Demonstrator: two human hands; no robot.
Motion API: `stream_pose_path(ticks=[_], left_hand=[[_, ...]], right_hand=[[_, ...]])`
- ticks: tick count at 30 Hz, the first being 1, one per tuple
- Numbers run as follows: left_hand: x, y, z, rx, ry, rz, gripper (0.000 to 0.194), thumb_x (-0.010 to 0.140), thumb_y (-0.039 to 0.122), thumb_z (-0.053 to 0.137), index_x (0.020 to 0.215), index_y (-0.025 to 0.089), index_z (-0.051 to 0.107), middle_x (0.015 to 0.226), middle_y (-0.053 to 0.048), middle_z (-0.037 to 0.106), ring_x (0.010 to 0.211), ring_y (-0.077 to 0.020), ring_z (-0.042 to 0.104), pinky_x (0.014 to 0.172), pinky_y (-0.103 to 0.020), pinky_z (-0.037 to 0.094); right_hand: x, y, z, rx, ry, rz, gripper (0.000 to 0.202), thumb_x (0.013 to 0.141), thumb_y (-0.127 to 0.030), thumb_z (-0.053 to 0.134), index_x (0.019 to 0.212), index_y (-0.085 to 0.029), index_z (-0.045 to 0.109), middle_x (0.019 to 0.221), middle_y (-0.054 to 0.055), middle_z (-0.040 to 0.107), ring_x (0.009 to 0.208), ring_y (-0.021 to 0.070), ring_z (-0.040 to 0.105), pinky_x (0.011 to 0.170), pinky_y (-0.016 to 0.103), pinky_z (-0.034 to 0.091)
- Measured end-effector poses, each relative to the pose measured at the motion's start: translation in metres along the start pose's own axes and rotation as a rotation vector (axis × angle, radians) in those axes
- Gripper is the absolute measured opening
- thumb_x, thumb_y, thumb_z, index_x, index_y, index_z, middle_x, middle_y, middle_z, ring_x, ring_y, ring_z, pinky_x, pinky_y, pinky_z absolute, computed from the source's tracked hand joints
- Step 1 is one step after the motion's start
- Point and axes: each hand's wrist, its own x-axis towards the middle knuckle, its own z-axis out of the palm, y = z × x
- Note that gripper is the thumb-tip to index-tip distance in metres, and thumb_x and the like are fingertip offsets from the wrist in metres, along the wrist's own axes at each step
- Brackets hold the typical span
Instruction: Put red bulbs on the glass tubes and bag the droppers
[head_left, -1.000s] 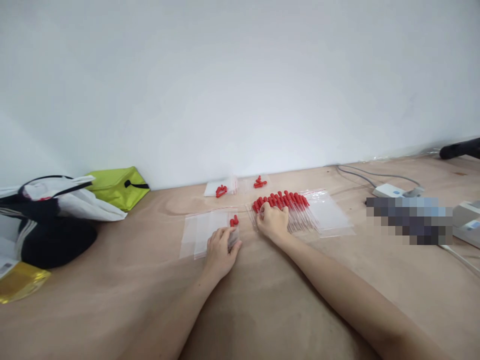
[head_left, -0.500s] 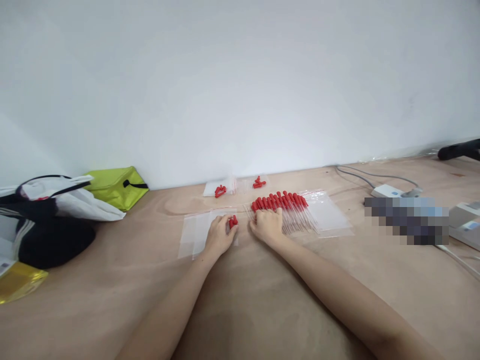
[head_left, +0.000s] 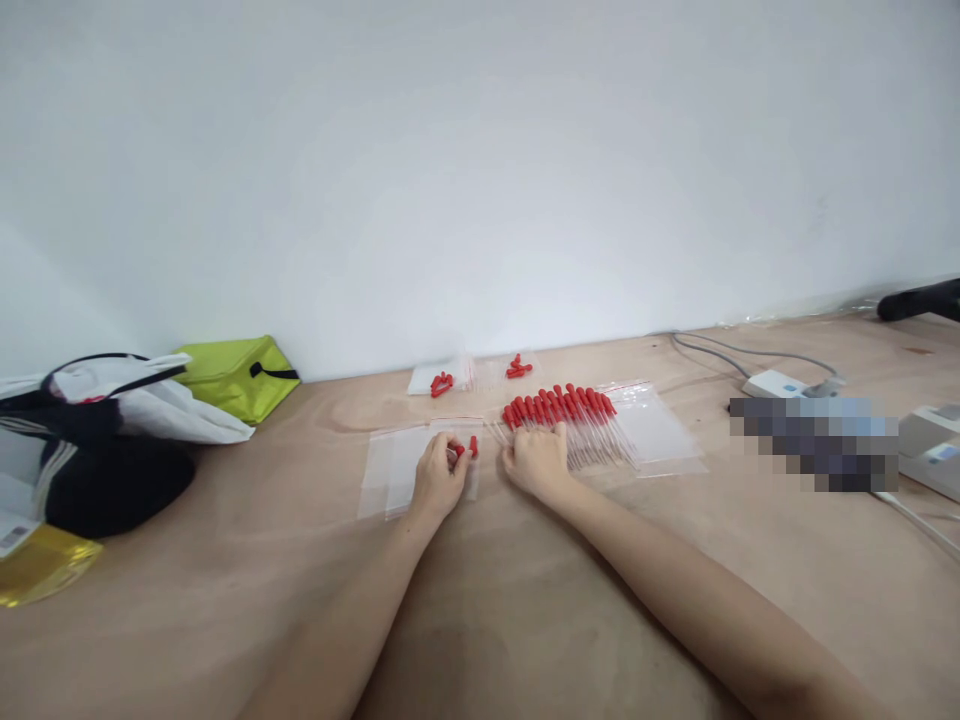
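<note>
My left hand [head_left: 439, 475] is closed in a pinch around a small red rubber dropper bulb [head_left: 456, 452], above clear zip bags [head_left: 405, 465] that lie flat. Just right of its fingertips is another loose red bulb [head_left: 473, 446]. My right hand [head_left: 537, 458] rests with curled fingers at the left end of a row of glass droppers [head_left: 600, 440] with red bulbs. Thin glass tubes [head_left: 495, 432] show by its fingers, but I cannot make out what the fingers hold. The droppers lie on another clear zip bag [head_left: 667, 430].
More loose red bulbs [head_left: 442, 383] and a second small heap of red bulbs [head_left: 517, 367] lie near the wall beside small bags. At left are a lime-green bag [head_left: 232, 375] and a dark cap [head_left: 120, 480]. A white power strip [head_left: 776, 383] with cables is at right.
My left fingers have drawn in slightly, and one red bulb now lies apart from the one in their pinch. My right hand has barely shifted beside the droppers.
</note>
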Motion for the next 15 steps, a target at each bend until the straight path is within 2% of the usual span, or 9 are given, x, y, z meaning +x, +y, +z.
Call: stream_pose_path(ticks=[4, 7, 11, 15], left_hand=[[0.002, 0.002, -0.003, -0.029, 0.095, -0.016, 0.008, 0.076, 0.019, 0.051, 0.083, 0.018, 0.048, 0.077, -0.001, 0.051, 0.063, -0.0121, 0.055, 0.060, -0.026, 0.049], [-0.006, 0.013, -0.009, -0.128, 0.142, 0.053, 0.009, 0.078, 0.022, 0.051, 0.085, 0.017, 0.053, 0.082, -0.003, 0.051, 0.072, -0.0133, 0.056, 0.067, -0.027, 0.051], [-0.032, 0.026, -0.012, -0.269, -0.029, 0.121, 0.005, 0.078, 0.023, 0.052, 0.077, 0.018, 0.054, 0.082, -0.002, 0.050, 0.072, -0.0119, 0.056, 0.066, -0.024, 0.052], [-0.049, 0.028, -0.011, -0.318, -0.140, 0.045, 0.007, 0.077, 0.021, 0.054, 0.075, 0.018, 0.048, 0.073, 0.001, 0.052, 0.065, -0.0106, 0.057, 0.061, -0.023, 0.051]], right_hand=[[-0.016, 0.021, 0.007, 0.159, 0.131, -0.085, 0.022, 0.082, -0.024, 0.036, 0.080, -0.013, 0.055, 0.079, 0.010, 0.063, 0.077, 0.0196, 0.054, 0.075, 0.034, 0.024], [-0.032, 0.043, 0.010, 0.330, 0.170, -0.219, 0.021, 0.085, -0.020, 0.033, 0.083, -0.015, 0.053, 0.080, 0.007, 0.062, 0.073, 0.0167, 0.054, 0.075, 0.032, 0.028], [-0.050, 0.070, 0.006, 0.413, 0.209, -0.359, 0.029, 0.083, -0.013, 0.034, 0.105, -0.017, 0.052, 0.086, 0.007, 0.062, 0.075, 0.0163, 0.053, 0.073, 0.031, 0.032], [-0.061, 0.076, -0.002, 0.408, 0.167, -0.450, 0.033, 0.079, -0.007, 0.036, 0.101, -0.020, 0.057, 0.086, 0.006, 0.062, 0.077, 0.0154, 0.054, 0.077, 0.032, 0.031]])
